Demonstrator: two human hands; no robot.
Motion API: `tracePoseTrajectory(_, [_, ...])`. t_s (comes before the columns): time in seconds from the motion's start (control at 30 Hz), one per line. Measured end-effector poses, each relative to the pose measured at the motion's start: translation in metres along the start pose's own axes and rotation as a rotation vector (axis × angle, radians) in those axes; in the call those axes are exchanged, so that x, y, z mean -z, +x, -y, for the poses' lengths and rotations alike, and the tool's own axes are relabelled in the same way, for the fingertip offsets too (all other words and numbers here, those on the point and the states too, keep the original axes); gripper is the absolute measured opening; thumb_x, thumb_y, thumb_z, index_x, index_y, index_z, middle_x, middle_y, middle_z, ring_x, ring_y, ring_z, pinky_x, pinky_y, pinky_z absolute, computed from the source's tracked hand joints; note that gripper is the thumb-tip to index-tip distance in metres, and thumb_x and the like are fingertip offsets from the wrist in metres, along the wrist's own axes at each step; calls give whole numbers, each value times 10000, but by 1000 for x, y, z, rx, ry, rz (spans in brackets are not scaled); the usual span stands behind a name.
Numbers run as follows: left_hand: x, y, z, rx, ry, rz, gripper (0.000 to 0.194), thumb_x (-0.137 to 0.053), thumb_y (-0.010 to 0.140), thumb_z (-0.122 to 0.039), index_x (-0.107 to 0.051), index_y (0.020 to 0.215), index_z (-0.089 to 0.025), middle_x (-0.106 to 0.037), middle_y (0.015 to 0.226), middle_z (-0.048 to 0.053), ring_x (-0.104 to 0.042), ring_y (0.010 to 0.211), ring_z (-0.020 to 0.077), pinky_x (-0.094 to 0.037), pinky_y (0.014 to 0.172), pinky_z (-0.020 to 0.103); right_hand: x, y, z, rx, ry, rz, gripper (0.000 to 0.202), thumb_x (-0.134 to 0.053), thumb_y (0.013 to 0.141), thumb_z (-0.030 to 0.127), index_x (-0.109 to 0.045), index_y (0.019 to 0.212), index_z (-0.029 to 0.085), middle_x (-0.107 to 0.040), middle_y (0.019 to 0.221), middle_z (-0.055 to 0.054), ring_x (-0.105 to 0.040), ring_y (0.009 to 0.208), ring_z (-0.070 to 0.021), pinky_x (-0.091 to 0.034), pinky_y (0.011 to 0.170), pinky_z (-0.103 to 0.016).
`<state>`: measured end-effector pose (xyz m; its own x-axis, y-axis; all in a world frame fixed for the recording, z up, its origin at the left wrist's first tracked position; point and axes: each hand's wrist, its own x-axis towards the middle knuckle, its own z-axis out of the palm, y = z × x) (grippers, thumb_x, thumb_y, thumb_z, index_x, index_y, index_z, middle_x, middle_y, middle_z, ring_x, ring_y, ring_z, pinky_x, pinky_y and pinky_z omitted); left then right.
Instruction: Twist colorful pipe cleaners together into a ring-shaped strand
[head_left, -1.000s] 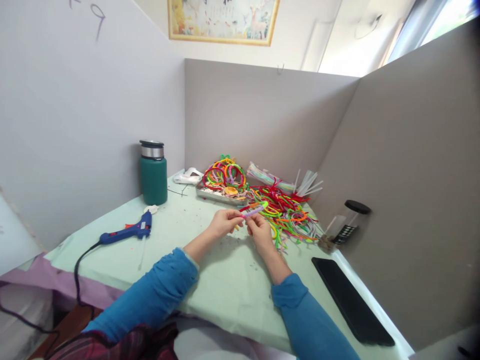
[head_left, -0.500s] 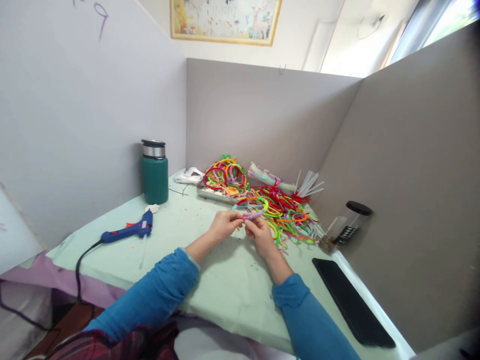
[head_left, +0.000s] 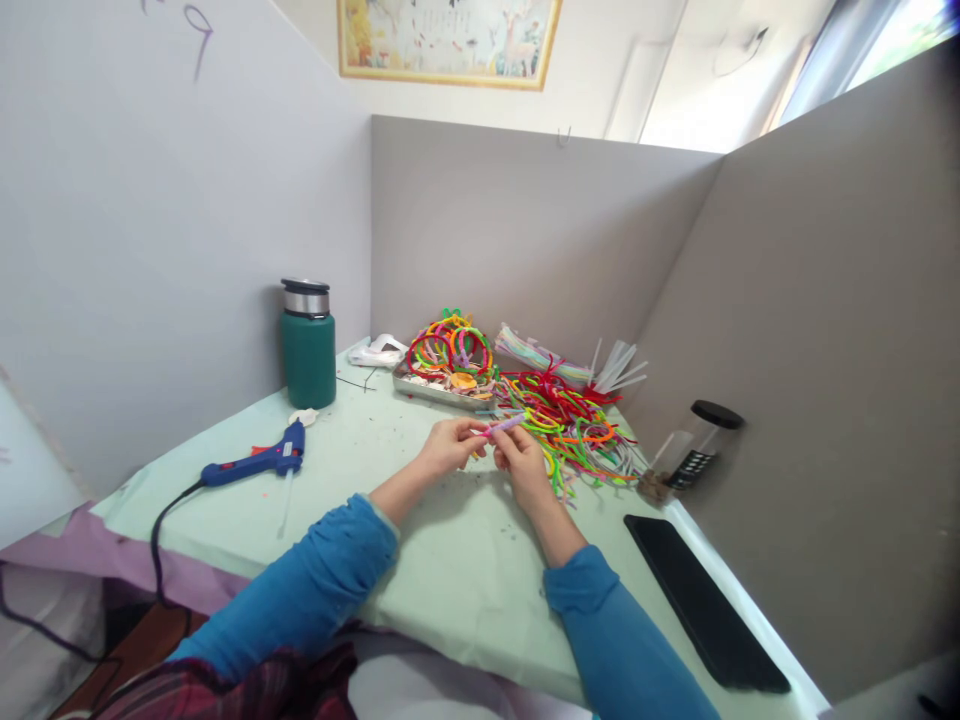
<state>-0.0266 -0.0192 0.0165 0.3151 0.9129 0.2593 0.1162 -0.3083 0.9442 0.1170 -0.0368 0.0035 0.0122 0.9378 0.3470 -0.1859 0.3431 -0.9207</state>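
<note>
Over the middle of the table, both my hands pinch a multicoloured pipe cleaner ring (head_left: 508, 424), its pink and lilac part toward me. My left hand (head_left: 452, 446) grips it at the pink stretch, fingers closed. Close beside it, my right hand (head_left: 521, 465) holds the ring between thumb and fingers near the lilac stretch. The ring is tilted so that it looks nearly edge-on, and its far side is hard to make out against the heap of loose pipe cleaners (head_left: 574, 420) behind.
A metal tray (head_left: 435, 394) holds finished-looking rings (head_left: 431, 352) and small pieces. To the left are a blue glue gun (head_left: 255, 465) with a cord and a green bottle (head_left: 308, 360). At right lie a clear jar (head_left: 697, 445) and a flat black object (head_left: 705, 600). Grey partitions (head_left: 540, 220) enclose the table.
The ring has tipped from showing its open loop to lying nearly edge-on. My hands remain in almost the same place, both still pinching it.
</note>
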Motion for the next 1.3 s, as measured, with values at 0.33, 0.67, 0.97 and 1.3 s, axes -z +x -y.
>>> tracePoseTrajectory(0.33, [3,1,0,89,-226,136,452,-724,620,-369,-628,964,-92,-652,684,27,-467,374,46,-338,379,180,3,0,0,-12,-11,-60,300,-612,741,478,-588,755,179,-469,477,52,-367,420,-85,-251,418,-226])
tracePoseTrajectory(0.67, [0,5,5,67,-258,27,429,-754,583,-358,-607,891,-97,-646,664,16,-465,352,51,-365,364,192,2,1,-4,-23,-9,-66,297,-611,741,478,-577,706,185,-471,457,55,-363,414,-84,-254,425,-227])
tracePoseTrajectory(0.97, [-3,-2,-1,-88,88,-156,243,-650,706,-297,-724,879,-143,-686,727,35,-467,441,57,-365,433,188,2,1,0,-53,-30,-116,324,-616,713,502,-594,686,181,-491,458,37,-359,402,-86,-239,409,-234])
tracePoseTrajectory(1.3, [1,-1,-4,114,-221,43,379,-621,717,-455,-648,871,-110,-666,711,39,-447,369,48,-359,411,203,3,0,-4,-11,2,-43,300,-606,747,480,-567,732,183,-470,476,51,-373,430,-85,-265,444,-226])
